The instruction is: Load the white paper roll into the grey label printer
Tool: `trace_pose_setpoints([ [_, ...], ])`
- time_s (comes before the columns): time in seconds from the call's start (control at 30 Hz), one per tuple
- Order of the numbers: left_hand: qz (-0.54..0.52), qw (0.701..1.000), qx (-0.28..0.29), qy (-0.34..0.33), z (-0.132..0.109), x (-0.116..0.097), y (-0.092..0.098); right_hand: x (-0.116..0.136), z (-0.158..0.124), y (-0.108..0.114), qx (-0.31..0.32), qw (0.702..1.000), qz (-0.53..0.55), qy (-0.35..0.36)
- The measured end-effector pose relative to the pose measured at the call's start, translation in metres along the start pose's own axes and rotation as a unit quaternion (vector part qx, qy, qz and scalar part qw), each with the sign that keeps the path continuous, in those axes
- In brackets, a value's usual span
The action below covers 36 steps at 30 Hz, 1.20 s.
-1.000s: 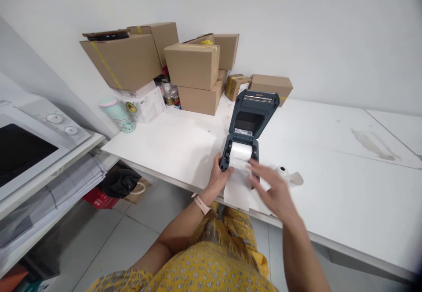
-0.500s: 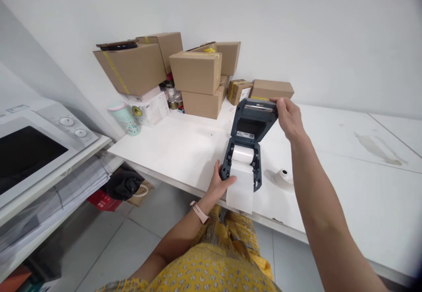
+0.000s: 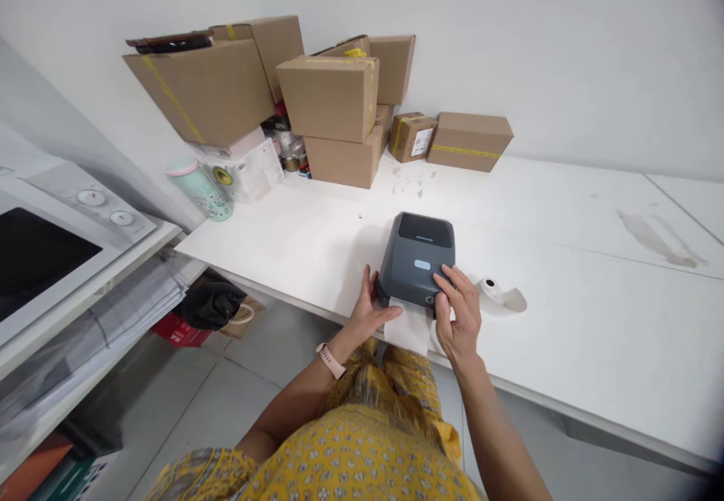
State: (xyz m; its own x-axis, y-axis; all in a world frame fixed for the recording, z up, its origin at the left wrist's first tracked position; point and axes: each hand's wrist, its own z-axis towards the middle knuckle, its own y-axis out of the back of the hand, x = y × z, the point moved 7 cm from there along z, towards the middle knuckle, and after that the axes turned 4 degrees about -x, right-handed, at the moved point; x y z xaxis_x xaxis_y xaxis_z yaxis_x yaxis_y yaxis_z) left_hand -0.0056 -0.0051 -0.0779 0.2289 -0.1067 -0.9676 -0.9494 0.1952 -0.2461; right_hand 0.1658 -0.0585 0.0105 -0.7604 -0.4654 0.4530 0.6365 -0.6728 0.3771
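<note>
A dark grey label printer [image 3: 417, 256] sits near the table's front edge with its lid down. Blank white label paper [image 3: 408, 329] sticks out of its front and hangs toward the edge. My left hand [image 3: 370, 311] is closed around the printer's front left corner, its thumb lying over the paper. At the front right corner, my right hand [image 3: 459, 314] grips the lid, with bent fingers on top; its thumb is near the front face. The paper roll inside is hidden under the lid. A second white paper roll [image 3: 493, 299], partly unwound, lies just right of my right hand.
Cardboard boxes [image 3: 333, 101] are stacked at the back left, with a long box [image 3: 470, 142] by the wall. A mint green tumbler [image 3: 200, 190] stands at the table's left end. A microwave [image 3: 62, 237] sits on a shelf at far left.
The printer lid has swung down from raised to shut, covering the roll inside. My right hand came down with it to the front right corner. My left hand stays at the front left.
</note>
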Motion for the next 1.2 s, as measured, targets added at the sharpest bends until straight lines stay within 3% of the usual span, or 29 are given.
trace_pose_setpoints([
  [0.13, 0.067, 0.995, -0.059, -0.050, -0.002, -0.026, 0.010, -0.004, -0.015, -0.006, -0.039, 0.998, 0.021, -0.036],
  [0.2, 0.128, 0.977, -0.113, -0.128, 0.001, -0.055, 0.011, -0.006, -0.022, -0.009, -0.047, 0.997, 0.029, -0.053],
  [0.3, 0.209, 0.925, -0.183, -0.258, 0.013, -0.106, -0.001, -0.008, -0.025, -0.009, -0.070, 0.994, 0.046, -0.073],
  [0.37, 0.268, 0.890, -0.165, -0.329, 0.027, -0.133, -0.024, -0.010, -0.021, -0.008, -0.079, 0.993, 0.038, -0.080],
  [0.43, 0.335, 0.859, -0.090, -0.377, 0.045, -0.148, -0.054, -0.010, -0.017, -0.007, -0.086, 0.993, 0.020, -0.074],
  [0.53, 0.383, 0.827, 0.022, -0.412, 0.067, -0.148, -0.089, -0.009, -0.013, -0.007, -0.094, 0.994, -0.001, -0.057],
  [0.63, 0.383, 0.829, 0.069, -0.401, 0.078, -0.137, -0.100, -0.012, -0.015, -0.009, -0.093, 0.994, -0.003, -0.064],
  [0.77, 0.391, 0.840, 0.078, -0.367, 0.083, -0.126, -0.100, -0.023, -0.017, -0.013, -0.089, 0.989, 0.019, -0.117],
  [0.87, 0.404, 0.828, 0.089, -0.378, 0.082, -0.125, -0.102, -0.037, -0.018, -0.019, -0.071, 0.980, 0.048, -0.181],
  [1.1, 0.407, 0.835, 0.067, -0.364, 0.088, -0.118, -0.101, -0.067, -0.041, -0.043, 0.062, 0.932, 0.170, -0.315],
  [1.2, 0.429, 0.827, 0.070, -0.357, 0.088, -0.113, -0.100, -0.069, -0.047, -0.043, 0.069, 0.920, 0.192, -0.335],
])
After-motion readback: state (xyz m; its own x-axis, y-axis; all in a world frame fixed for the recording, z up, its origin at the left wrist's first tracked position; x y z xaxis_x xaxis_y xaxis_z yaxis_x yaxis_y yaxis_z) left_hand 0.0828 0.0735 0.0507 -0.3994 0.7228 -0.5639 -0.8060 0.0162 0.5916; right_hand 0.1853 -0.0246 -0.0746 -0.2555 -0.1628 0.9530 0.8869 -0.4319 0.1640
